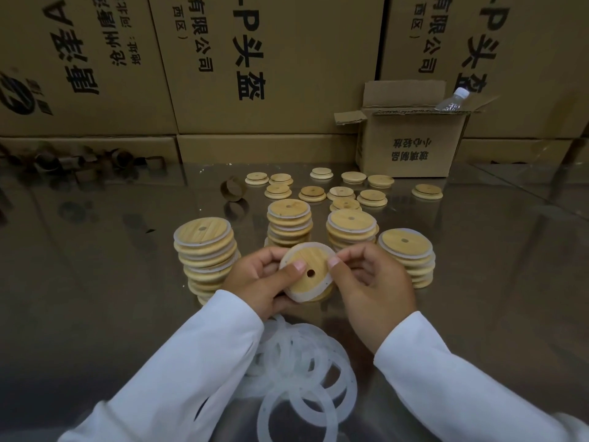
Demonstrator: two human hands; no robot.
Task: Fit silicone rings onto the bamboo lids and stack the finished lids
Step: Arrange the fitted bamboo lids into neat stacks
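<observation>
Gripping a bamboo lid (315,261) in the left hand (255,282). Pinching its white ring (294,293) with the right hand (376,282), above loose rings (287,387) on the desk (95,298).

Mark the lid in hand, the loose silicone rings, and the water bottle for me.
held lid (314,258): head view, bamboo face above its hole.
loose silicone rings (264,413): head view, left band of the nearest ring.
water bottle (451,104): head view, clear body below the cap.

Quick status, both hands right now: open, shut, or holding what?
Left hand: grips the bamboo lid, thumb across its face.
Right hand: pinches the silicone ring at the lid's right edge.
</observation>
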